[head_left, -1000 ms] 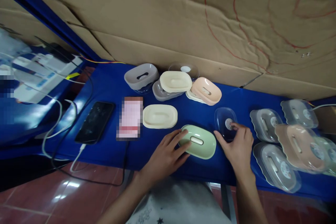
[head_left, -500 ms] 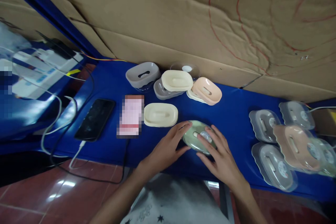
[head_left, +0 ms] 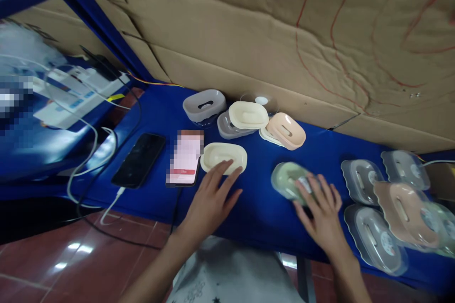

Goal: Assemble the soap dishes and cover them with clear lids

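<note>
A pale green soap dish (head_left: 283,181) with a clear lid and a round sticker sits on the blue table. My right hand (head_left: 319,201) grips its right side, fingers over the lid and thumb at the near edge. My left hand (head_left: 209,196) has its fingers apart, with the fingertips over the near edge of a cream soap dish (head_left: 215,154). Whether they touch that dish I cannot tell. Behind it, another cream dish (head_left: 249,114) rests on a grey one (head_left: 227,129), beside a peach dish (head_left: 287,130).
Several lidded soap dishes, including a grey one (head_left: 377,236) and a peach one (head_left: 405,210), lie at the right. A lit phone (head_left: 185,158) and a dark phone (head_left: 138,161) with a white cable are at the left. A cardboard wall (head_left: 227,33) stands behind.
My left hand has left the green soap dish and moved left to the cream one. The green dish has shifted right with my right hand. The camera view has shifted slightly.
</note>
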A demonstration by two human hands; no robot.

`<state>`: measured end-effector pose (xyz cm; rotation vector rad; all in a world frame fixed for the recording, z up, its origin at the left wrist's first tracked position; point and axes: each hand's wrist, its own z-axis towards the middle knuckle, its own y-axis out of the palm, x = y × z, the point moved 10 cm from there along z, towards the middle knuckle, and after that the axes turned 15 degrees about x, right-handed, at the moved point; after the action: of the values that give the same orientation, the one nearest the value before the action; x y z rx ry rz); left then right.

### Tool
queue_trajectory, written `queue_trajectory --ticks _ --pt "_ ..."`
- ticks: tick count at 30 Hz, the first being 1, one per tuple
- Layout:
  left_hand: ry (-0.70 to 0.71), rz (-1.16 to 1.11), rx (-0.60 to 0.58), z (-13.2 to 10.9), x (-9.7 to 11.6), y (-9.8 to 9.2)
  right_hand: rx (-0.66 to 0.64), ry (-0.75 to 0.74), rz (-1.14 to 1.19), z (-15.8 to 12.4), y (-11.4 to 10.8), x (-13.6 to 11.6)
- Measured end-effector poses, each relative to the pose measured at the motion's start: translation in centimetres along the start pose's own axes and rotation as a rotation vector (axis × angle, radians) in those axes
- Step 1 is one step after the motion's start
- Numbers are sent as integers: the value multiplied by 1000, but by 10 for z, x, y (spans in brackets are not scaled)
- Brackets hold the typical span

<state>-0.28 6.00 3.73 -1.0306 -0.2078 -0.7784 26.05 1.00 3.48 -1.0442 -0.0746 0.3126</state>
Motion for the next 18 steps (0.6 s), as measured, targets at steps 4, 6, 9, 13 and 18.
queue_trajectory --ticks 4,6,9,13,18 --pt "40 146 -27 -3 -8 3 161 168 -112 25 -14 38" --pt "117 116 -108 -7 10 16 142 143 -51 48 -2 34" --pt "241 15 -235 -17 47 33 98 105 9 83 26 25" --pt "302 -25 -272 -26 67 40 100 66 33 108 46 20" --pt "199 -14 -132 -20 31 26 166 -10 129 82 18 2"
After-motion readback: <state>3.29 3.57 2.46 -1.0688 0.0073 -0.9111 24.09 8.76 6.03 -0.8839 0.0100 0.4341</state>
